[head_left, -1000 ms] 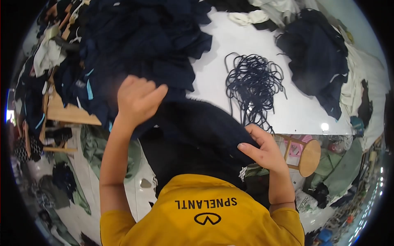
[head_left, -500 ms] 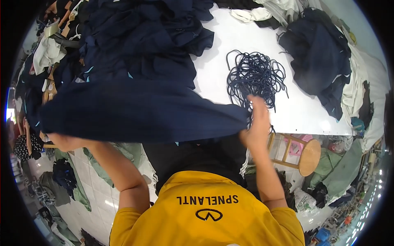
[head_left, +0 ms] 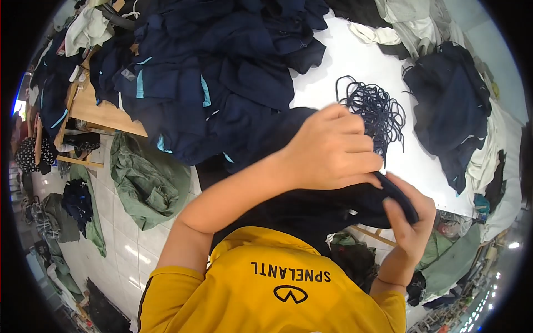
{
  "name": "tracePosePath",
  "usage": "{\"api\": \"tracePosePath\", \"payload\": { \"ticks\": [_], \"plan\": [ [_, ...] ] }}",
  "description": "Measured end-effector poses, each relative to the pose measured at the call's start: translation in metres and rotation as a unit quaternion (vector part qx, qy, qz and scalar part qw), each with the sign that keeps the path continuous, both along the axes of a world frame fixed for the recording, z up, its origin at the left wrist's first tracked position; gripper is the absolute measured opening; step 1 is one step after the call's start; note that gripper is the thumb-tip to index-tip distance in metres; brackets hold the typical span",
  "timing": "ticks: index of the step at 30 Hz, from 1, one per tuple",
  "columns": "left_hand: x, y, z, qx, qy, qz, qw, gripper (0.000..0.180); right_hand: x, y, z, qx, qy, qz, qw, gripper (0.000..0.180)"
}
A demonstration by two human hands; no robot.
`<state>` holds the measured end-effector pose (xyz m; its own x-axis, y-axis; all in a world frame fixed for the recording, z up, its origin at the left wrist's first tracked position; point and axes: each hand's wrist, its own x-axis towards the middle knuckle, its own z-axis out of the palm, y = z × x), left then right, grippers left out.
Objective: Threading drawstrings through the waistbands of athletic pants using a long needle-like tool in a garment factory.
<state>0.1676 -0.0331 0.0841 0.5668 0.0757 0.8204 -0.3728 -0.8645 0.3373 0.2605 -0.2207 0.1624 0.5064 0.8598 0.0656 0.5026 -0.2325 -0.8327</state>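
Note:
My left hand (head_left: pixel 336 150) reaches across to the right, its fingers closed at the edge of a navy garment (head_left: pixel 311 202). Whether a cord is also pinched in those fingers is hidden. Wrapped round the thick folded edge of the same garment is my right hand (head_left: pixel 413 213), thumb on the near side. The garment hangs dark and bunched in front of my body. Just beyond my left hand lies a tangle of navy cords (head_left: pixel 380 111) on the white tabletop (head_left: pixel 319 83). A strand runs from the tangle down toward my fingers.
A large heap of navy garments (head_left: pixel 222 72) with light-blue trim covers the table's left side. Another navy pile (head_left: pixel 452 105) lies at the right, near pale cloth (head_left: pixel 408 22). Green cloth (head_left: pixel 147 183) rests on the tiled floor. A person (head_left: pixel 36 152) is at the far left.
My left hand has swung from the garment's far left end over to the right hand. The stretched garment has dropped and bunched. My right hand has moved right and nearer to me; the view has shifted.

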Motion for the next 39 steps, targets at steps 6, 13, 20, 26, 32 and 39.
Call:
{"api": "tracePosePath", "payload": {
  "ticks": [6,13,20,26,32,39],
  "plan": [
    [-0.018,-0.040,-0.079,-0.174,0.183,0.021,0.967,0.027,0.034,-0.049,-0.032,-0.059,-0.013,-0.113,0.992,0.012],
    [-0.025,-0.049,-0.086,-0.211,0.306,-0.084,0.924,0.030,0.034,-0.054,-0.031,-0.090,0.122,-0.041,0.988,0.010],
    [-0.043,-0.036,-0.058,-0.199,0.406,-0.255,0.855,0.027,0.043,-0.075,-0.016,-0.122,-0.114,-0.045,0.985,0.016],
    [-0.051,-0.065,-0.073,-0.208,0.269,-0.228,0.912,0.017,0.038,-0.041,-0.008,-0.137,0.015,0.117,0.984,0.034],
    [-0.043,-0.060,-0.067,-0.234,0.235,-0.161,0.930,0.016,0.045,-0.053,0.001,-0.228,0.057,0.145,0.961,0.030],
    [-0.041,-0.044,-0.061,-0.305,0.306,-0.205,0.878,0.025,0.043,-0.057,-0.005,-0.150,0.070,-0.054,0.985,0.010]
  ]
}}
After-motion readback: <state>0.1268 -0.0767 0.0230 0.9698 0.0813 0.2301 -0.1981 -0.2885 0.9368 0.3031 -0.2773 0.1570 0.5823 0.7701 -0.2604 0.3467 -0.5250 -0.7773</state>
